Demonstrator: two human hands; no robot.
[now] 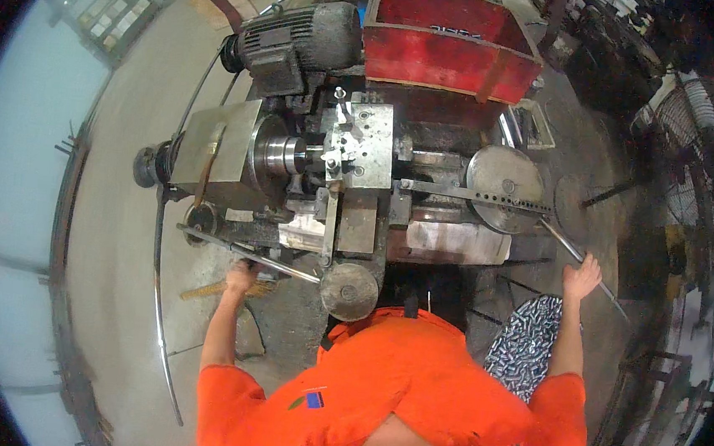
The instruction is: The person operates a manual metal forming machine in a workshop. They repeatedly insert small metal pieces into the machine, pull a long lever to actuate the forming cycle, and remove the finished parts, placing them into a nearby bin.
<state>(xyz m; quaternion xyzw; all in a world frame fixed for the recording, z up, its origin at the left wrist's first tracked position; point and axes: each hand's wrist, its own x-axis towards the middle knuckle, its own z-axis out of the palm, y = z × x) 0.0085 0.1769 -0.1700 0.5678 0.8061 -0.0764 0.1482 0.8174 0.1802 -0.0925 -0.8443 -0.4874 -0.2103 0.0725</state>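
Note:
A small metal lathe stands before me, with a spindle chuck (283,155) at its left and a steel tool block (371,144) in the middle. My right hand (582,276) is closed round a long metal lever (563,239) that runs out from a large round disc (507,184). On the other side, my left hand (241,275) is closed just below a long steel rod (278,265). That rod joins a smaller round disc (349,291) close to my waist. A dark piece shows at the left fingers, but what they hold is hidden.
Behind the lathe sit a grey electric motor (304,41) and a red open box (445,64) with a few small pieces inside. Many small shiny metal pieces (523,345) lie heaped beside my right arm. A thin bar (159,291) stands out at the left.

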